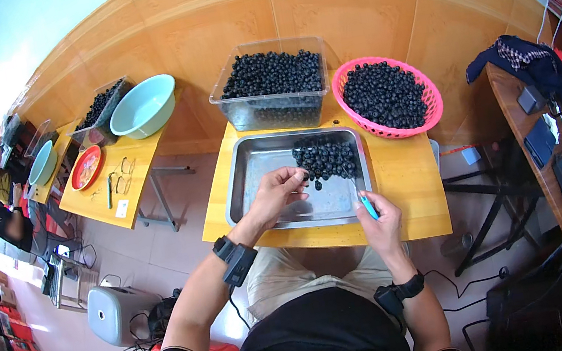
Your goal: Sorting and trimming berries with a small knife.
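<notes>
Here at the yellow table (408, 188), the metal tray (258, 172) sits square in front of the person, and the pile of dark fruit (326, 156) fills its far right corner, leaving most of the left half bare. The pile lies straight ahead of the two hands, and it's the left hand (278, 194) that is nearer! It comes in over the tray, thumb and forefinger drawn together at the pile's left edge, and between their tips they pinch what looks like a single dark fruit (305, 177). The other fingers curl in behind; whether anything hides under them, I cannot tell from here.

Over to the right hand (382, 222): it sits lower, closer to the body, by the tray's near rim, fingers wrapped round the turquoise handle (369, 206) of a slim tool. And here's the line that matters: the tool's long axis runs away from the body, leaning slightly left, so its thin end points up at the pile's near right side. Its very tip is too fine for me to say if it touches fruit. So the fruit sits at the left fingertips, with the tool across from it on the right and a gap between the hands.

Just beyond the tray stand the clear bin (235, 115) and the pink basket (434, 94), both heaped with more dark fruit.
</notes>
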Demonstrator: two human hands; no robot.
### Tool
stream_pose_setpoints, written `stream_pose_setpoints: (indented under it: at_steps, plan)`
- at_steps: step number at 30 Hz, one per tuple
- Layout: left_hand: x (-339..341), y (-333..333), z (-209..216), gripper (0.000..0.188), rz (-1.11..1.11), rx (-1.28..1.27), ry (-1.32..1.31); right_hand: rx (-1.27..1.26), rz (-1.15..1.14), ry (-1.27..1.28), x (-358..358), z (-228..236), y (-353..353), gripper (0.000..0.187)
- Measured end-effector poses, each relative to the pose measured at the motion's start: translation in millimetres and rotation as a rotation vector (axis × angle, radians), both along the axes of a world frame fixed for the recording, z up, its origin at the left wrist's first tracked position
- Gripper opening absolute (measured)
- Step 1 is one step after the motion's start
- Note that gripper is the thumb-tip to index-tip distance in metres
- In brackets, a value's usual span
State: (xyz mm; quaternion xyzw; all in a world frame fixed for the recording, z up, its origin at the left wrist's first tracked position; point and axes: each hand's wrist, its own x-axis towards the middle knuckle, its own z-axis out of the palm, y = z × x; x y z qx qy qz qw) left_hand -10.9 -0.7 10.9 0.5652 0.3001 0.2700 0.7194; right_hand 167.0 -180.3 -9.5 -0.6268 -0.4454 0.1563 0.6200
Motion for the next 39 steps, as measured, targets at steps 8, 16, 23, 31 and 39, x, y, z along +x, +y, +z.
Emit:
stream_pose_setpoints:
  at_steps: [8, 16, 23, 31, 39]
  plan:
    - [4, -54, 14, 0.023, -0.172, -0.299, -0.264, 0.087, 0.198, 0.169, -30, 35, 24, 0.026]
    - [4, -72, 22, 0.026, -0.181, -0.314, -0.330, 0.123, 0.216, 0.144, -28, 29, 19, 0.024]
    - [3, -81, 15, 0.025, -0.137, -0.269, -0.359, 0.143, 0.275, 0.271, -32, 35, 14, 0.022]
    - [-2, -83, 6, 0.019, -0.066, -0.093, -0.319, 0.080, 0.407, 0.616, -30, 34, 10, 0.015]
    - [-6, -86, 3, 0.019, -0.063, -0.148, -0.406, 0.007, 0.406, 0.691, -24, 30, 7, 0.017]
